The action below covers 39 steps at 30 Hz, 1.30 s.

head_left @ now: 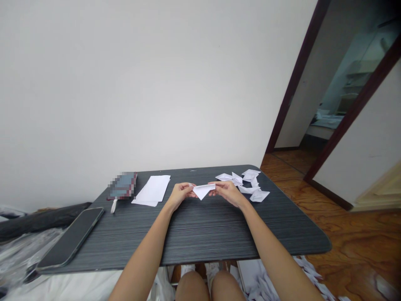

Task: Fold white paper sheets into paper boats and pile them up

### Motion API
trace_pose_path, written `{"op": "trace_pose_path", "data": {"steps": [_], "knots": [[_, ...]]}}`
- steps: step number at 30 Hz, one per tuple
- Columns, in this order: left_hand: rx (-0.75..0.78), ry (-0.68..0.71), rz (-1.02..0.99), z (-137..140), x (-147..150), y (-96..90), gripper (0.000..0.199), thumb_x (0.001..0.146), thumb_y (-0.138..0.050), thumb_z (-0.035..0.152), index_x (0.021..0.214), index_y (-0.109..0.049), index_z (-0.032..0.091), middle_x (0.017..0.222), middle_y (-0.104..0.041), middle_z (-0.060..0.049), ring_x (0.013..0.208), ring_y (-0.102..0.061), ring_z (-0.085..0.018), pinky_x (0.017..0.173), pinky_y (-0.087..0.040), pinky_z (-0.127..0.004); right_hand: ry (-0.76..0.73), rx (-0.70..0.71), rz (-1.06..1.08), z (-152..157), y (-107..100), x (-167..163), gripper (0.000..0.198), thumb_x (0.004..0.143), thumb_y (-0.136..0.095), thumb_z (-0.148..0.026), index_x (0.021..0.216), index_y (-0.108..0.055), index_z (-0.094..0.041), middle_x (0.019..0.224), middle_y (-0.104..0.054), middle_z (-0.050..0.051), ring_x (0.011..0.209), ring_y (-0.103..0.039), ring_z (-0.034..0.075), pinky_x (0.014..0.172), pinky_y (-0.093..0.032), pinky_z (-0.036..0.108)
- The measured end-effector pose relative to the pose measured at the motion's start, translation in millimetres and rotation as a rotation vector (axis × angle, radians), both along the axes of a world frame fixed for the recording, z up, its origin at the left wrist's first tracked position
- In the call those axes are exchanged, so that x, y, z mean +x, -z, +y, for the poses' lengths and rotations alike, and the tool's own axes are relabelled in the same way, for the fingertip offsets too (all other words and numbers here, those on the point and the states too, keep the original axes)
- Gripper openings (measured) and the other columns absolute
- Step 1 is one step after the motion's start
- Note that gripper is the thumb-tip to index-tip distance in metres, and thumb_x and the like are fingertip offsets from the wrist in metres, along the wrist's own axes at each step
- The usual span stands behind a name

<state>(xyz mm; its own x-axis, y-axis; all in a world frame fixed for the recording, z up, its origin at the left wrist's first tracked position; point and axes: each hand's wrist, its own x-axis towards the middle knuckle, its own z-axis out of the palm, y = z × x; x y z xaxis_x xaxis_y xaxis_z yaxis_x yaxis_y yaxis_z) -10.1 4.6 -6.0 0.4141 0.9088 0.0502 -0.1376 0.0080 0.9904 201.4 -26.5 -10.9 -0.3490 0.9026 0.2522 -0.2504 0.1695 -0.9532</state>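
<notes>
A small folded piece of white paper [202, 190] is held above the dark table, its long straight edge at the top and a triangular point hanging down. My left hand [182, 193] pinches its left end between thumb and fingers. At the right end, my right hand [228, 191] grips it in the same way, the thumb partly hidden. Just beyond my right hand lie several folded white paper boats [249, 189] in a loose group. To the left of my left hand rests a stack of white paper sheets [153, 190].
The dark striped table [209, 238] stands against a white wall [156, 83]. A phone [73, 238] lies at its left edge, near a blurred-out dark item [123, 186] with a white pen-like object [113, 206]. More folded papers [260, 280] are below the table; a doorway opens at right.
</notes>
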Motion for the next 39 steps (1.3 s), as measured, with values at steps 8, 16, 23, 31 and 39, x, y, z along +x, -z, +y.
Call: {"op": "trace_pose_path", "data": {"steps": [8, 16, 23, 31, 39], "knots": [[0.005, 0.015, -0.01, -0.9, -0.6, -1.1, 0.026, 0.065, -0.063, 0.026, 0.082, -0.059, 0.006, 0.064, -0.062, -0.006, 0.053, -0.06, -0.012, 0.057, -0.049, -0.023, -0.013, -0.024, -0.013, -4.5, -6.3, -0.9, 0.028, 0.069, -0.06, -0.027, 0.093, -0.061, -0.013, 0.072, -0.065, 0.006, 0.07, -0.06, 0.014, 0.066, -0.044, 0.027], [0.061, 0.101, 0.046, -6.3, 1.5, -2.7, 0.034, 0.067, -0.061, 0.032, 0.088, -0.056, 0.006, 0.064, -0.064, -0.009, 0.058, -0.062, -0.017, 0.06, -0.049, -0.027, 0.1, -0.053, -0.084, -3.3, -4.9, -2.6, 0.014, 0.068, -0.057, -0.021, 0.079, -0.058, -0.013, 0.054, -0.062, 0.001, 0.052, -0.058, 0.011, 0.05, -0.041, 0.021], [0.161, 0.077, 0.061, -8.5, 6.2, -2.7, 0.029, 0.065, -0.063, 0.031, 0.081, -0.051, 0.01, 0.058, -0.063, -0.005, 0.053, -0.061, -0.016, 0.055, -0.048, -0.026, 0.195, -0.154, -0.08, 2.1, 2.1, -3.6, 0.005, 0.065, -0.055, -0.015, 0.067, -0.057, -0.011, 0.043, -0.057, 0.0, 0.04, -0.053, 0.008, 0.04, -0.035, 0.016], [0.126, -0.048, -0.054, -7.8, 3.6, -5.2, 0.03, 0.063, -0.065, 0.032, 0.078, -0.057, 0.007, 0.074, -0.065, -0.009, 0.072, -0.063, -0.02, 0.077, -0.046, -0.033, 0.108, -0.218, 0.185, 2.2, -1.9, 0.7, 0.021, 0.064, -0.063, -0.017, 0.084, -0.061, -0.012, 0.08, -0.065, 0.007, 0.071, -0.062, 0.012, 0.072, -0.048, 0.023], [0.116, -0.109, -0.019, -7.0, 5.9, -3.5, 0.033, 0.063, -0.064, 0.034, 0.079, -0.057, 0.006, 0.071, -0.065, -0.01, 0.064, -0.063, -0.018, 0.065, -0.049, -0.028, 0.259, -0.162, 0.13, 2.6, -0.1, -7.5, 0.021, 0.062, -0.065, -0.028, 0.073, -0.054, -0.014, 0.066, -0.064, 0.006, 0.064, -0.063, 0.017, 0.054, -0.048, 0.023]]}}
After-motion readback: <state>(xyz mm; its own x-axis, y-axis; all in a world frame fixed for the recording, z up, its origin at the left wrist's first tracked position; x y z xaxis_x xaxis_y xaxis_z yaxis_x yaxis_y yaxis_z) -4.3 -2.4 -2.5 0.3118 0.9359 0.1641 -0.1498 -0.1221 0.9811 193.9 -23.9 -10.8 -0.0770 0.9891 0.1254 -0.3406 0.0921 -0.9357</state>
